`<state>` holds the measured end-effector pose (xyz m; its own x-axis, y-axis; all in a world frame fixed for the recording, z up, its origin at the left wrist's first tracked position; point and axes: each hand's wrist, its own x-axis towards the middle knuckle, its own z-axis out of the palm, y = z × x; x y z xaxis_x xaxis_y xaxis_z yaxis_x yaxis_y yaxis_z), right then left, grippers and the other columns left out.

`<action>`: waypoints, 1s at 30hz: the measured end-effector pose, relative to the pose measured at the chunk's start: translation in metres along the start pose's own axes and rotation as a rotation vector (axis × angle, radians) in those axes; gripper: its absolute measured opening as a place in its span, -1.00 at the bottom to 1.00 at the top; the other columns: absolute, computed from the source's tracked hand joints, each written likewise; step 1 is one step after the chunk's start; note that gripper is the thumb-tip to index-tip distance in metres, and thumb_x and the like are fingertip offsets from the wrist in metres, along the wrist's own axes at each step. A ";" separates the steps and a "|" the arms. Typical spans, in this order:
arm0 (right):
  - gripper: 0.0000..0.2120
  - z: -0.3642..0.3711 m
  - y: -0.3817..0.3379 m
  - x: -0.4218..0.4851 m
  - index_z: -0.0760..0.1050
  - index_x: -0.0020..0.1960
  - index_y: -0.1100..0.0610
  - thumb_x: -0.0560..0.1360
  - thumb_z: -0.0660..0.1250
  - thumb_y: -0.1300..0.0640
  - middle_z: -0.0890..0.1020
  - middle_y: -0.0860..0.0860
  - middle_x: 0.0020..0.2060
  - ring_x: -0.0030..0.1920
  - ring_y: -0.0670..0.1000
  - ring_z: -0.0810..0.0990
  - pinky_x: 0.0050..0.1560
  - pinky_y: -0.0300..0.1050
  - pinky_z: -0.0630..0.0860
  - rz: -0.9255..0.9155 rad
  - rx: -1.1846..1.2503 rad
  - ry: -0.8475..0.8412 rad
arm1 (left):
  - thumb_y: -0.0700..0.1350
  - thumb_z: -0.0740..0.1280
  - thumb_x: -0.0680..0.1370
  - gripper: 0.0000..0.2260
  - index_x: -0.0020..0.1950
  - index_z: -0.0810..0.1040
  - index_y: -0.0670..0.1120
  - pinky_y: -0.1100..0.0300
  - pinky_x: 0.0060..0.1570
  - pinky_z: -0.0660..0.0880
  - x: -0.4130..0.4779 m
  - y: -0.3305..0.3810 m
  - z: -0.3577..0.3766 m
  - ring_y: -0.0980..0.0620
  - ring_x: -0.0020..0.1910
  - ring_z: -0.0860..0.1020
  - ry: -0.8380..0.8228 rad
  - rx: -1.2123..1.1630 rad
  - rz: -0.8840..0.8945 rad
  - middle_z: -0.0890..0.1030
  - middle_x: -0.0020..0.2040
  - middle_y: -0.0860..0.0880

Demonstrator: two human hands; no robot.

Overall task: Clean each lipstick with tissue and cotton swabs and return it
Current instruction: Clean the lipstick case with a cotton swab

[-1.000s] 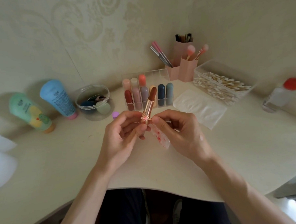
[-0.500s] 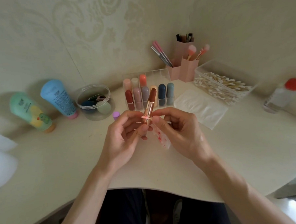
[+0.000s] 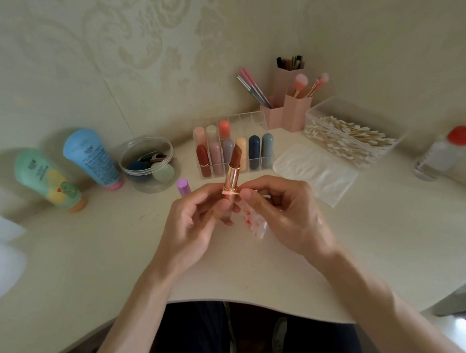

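Note:
An uncapped lipstick [image 3: 234, 171] with a gold tube and a brown-red bullet stands upright above the table's middle. My left hand [image 3: 194, 227] grips its base. My right hand [image 3: 285, 216] pinches a cotton swab [image 3: 234, 193] whose tip lies against the gold collar, and it also holds a red-stained tissue [image 3: 253, 224] under its fingers. Behind them, a clear organiser [image 3: 253, 121] holds several capped lipsticks. A purple cap [image 3: 183, 186] stands just left of my left hand.
A pack of tissues [image 3: 312, 172] lies right of the organiser, with a clear box of cotton swabs [image 3: 351, 137] behind it. Pink brush holders [image 3: 290, 108], a round jar [image 3: 147, 164], two tubes [image 3: 90, 156] and a red-capped bottle [image 3: 441, 152] line the wall.
The hands and lipstick have barely shifted. The swab tip stays at the lipstick's collar with small finger movement.

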<state>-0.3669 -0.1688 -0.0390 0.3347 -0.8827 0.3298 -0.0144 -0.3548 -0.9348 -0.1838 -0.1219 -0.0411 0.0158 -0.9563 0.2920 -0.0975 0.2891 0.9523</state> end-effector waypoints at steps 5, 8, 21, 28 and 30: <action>-0.89 0.001 0.000 0.000 0.72 0.07 0.16 0.63 0.42 0.19 0.75 0.13 -0.20 -0.20 0.28 0.72 -0.15 0.30 0.60 -0.010 -0.007 -0.001 | -0.13 0.47 0.56 -0.76 0.20 0.65 -0.13 0.08 0.00 0.64 -0.001 -0.003 -0.002 -0.05 -0.01 0.70 -0.017 0.011 -0.018 0.73 0.03 -0.06; -0.89 0.002 -0.001 -0.001 0.71 0.07 0.18 0.64 0.42 0.18 0.72 0.24 -0.24 -0.28 0.31 0.68 -0.22 0.24 0.58 0.000 -0.006 -0.017 | -0.19 0.47 0.56 -0.81 0.16 0.67 -0.17 0.10 -0.11 0.61 0.002 -0.007 -0.003 -0.08 -0.12 0.64 0.013 0.030 0.006 0.67 -0.03 -0.06; -0.90 -0.001 -0.003 -0.001 0.72 0.03 0.13 0.61 0.43 0.23 0.78 0.01 -0.15 -0.13 0.04 0.77 -0.13 -0.02 0.67 0.010 0.022 -0.006 | -0.21 0.30 0.67 -0.82 0.23 0.60 -0.21 0.15 -0.05 0.63 -0.001 -0.003 -0.003 -0.07 -0.06 0.70 -0.043 -0.041 -0.031 0.74 0.01 -0.12; -0.88 0.000 -0.003 -0.001 0.72 0.04 0.19 0.63 0.42 0.17 0.70 0.22 -0.28 -0.34 0.23 0.65 -0.29 0.14 0.56 -0.038 -0.027 -0.025 | -0.16 0.43 0.59 -0.86 0.11 0.66 -0.18 0.20 -0.18 0.54 0.001 -0.005 -0.004 -0.01 -0.21 0.59 -0.013 0.011 -0.002 0.64 -0.12 0.01; -0.88 0.000 -0.003 -0.001 0.72 0.03 0.21 0.63 0.41 0.20 0.70 0.19 -0.30 -0.35 0.22 0.64 -0.31 0.09 0.56 -0.044 -0.022 -0.031 | -0.18 0.35 0.64 -0.83 0.15 0.67 -0.20 0.18 -0.17 0.54 0.001 -0.006 -0.004 -0.05 -0.23 0.58 -0.027 0.045 0.011 0.63 -0.12 -0.04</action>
<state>-0.3674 -0.1670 -0.0362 0.3649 -0.8562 0.3658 -0.0196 -0.3999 -0.9164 -0.1788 -0.1245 -0.0461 -0.0125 -0.9541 0.2991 -0.1421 0.2978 0.9440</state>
